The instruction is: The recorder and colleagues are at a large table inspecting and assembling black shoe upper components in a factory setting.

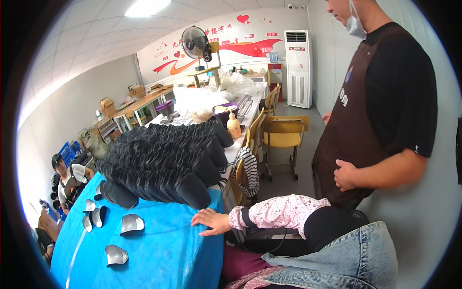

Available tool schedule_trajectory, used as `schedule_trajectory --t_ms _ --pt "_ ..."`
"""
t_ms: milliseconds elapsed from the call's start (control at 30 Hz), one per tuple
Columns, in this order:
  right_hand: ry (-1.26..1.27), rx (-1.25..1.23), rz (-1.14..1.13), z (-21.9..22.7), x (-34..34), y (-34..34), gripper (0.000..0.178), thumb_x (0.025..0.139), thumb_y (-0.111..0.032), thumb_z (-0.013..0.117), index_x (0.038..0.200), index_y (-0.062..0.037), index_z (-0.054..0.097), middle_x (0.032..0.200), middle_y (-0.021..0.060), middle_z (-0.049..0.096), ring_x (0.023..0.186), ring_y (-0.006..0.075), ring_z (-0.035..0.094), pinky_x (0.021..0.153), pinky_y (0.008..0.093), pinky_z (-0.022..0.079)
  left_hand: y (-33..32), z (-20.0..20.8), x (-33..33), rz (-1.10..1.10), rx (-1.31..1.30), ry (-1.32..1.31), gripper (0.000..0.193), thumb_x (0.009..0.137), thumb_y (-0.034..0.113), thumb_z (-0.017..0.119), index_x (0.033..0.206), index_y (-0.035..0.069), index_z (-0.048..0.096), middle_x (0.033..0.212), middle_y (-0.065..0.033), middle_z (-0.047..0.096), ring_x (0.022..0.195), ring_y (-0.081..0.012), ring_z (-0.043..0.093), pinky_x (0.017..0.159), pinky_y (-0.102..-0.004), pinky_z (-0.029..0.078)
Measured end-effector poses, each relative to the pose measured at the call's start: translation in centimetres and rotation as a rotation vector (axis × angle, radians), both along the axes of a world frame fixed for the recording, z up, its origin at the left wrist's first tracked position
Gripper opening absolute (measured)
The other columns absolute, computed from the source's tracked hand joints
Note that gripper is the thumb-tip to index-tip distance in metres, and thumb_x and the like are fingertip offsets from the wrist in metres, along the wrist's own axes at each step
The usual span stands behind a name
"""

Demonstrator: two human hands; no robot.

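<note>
My right hand (211, 222), in a pink floral sleeve cover, lies palm down with fingers spread on the right edge of a blue-covered table (163, 260). It holds nothing. Just beyond the fingertips stands a big stack of black, rounded, curved pieces (192, 190), nested in several long rows. On the blue cover to the left lie small silver-grey curved caps with dark edges, one cap (132, 225) nearer the stack and another cap (116, 256) closer to me. A little cluster of similar pieces (95, 216) sits farther left. My left hand is out of view.
A person (370, 96) in a brown apron stands close on my right; another person (72, 178) is at the far left. Yellow chairs (285, 126) line the white table, which bears a pump bottle (234, 126), plastic bags and a fan (195, 43) on a raised chair.
</note>
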State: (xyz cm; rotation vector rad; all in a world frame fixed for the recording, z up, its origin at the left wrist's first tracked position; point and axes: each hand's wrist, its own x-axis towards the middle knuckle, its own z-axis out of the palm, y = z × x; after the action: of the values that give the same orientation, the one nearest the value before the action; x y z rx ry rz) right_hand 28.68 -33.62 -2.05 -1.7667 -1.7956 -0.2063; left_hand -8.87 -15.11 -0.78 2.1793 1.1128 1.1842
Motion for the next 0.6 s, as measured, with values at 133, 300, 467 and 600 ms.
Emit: schedule_trajectory --t_ms 133,300,467,600 --pt "-0.007 -0.003 -0.003 0.1 0.3 -0.1 0.043 0.083 -0.039 0.052 0.115 -0.0098 0.045 0.118 0.0075 0.042 0.11 0.0262 0.037 0.092 0.0406 0.027 0.3 0.2 0.0 0.023 0.012 -0.027 0.021 0.08 0.022 0.06 0.084 0.002 0.057 0.074 -0.0152 0.059 0.069 -0.0313 0.056 0.061 -0.0373 0.045" --pt "-0.019 0.012 -0.002 -0.2 0.4 -0.2 0.045 0.082 -0.039 0.053 0.115 -0.0094 0.045 0.118 0.0076 0.041 0.11 0.0256 0.037 0.093 0.0406 0.027 0.4 0.7 0.4 0.051 0.039 -0.055 0.022 0.08 0.023 0.06 0.084 0.002 0.057 0.074 -0.0153 0.059 0.069 -0.0314 0.056 0.061 -0.0374 0.045" --pt "-0.007 0.03 0.009 -0.3 0.3 -0.2 0.045 0.082 -0.039 0.052 0.115 -0.0095 0.045 0.118 0.0074 0.042 0.111 0.0247 0.037 0.094 0.04 0.026 0.6 1.1 0.3 0.081 0.067 -0.094 0.022 0.081 0.023 0.059 0.083 0.002 0.057 0.073 -0.0154 0.059 0.069 -0.0315 0.056 0.06 -0.0375 0.045" --pt "0.001 0.041 0.007 -0.5 0.3 -0.2 0.045 0.082 -0.038 0.052 0.116 -0.0094 0.045 0.118 0.0072 0.042 0.111 0.0239 0.037 0.094 0.0398 0.026 0.7 1.2 0.1 0.108 0.09 -0.138 0.022 0.081 0.024 0.059 0.083 0.001 0.057 0.073 -0.0154 0.059 0.069 -0.0316 0.056 0.06 -0.0375 0.045"
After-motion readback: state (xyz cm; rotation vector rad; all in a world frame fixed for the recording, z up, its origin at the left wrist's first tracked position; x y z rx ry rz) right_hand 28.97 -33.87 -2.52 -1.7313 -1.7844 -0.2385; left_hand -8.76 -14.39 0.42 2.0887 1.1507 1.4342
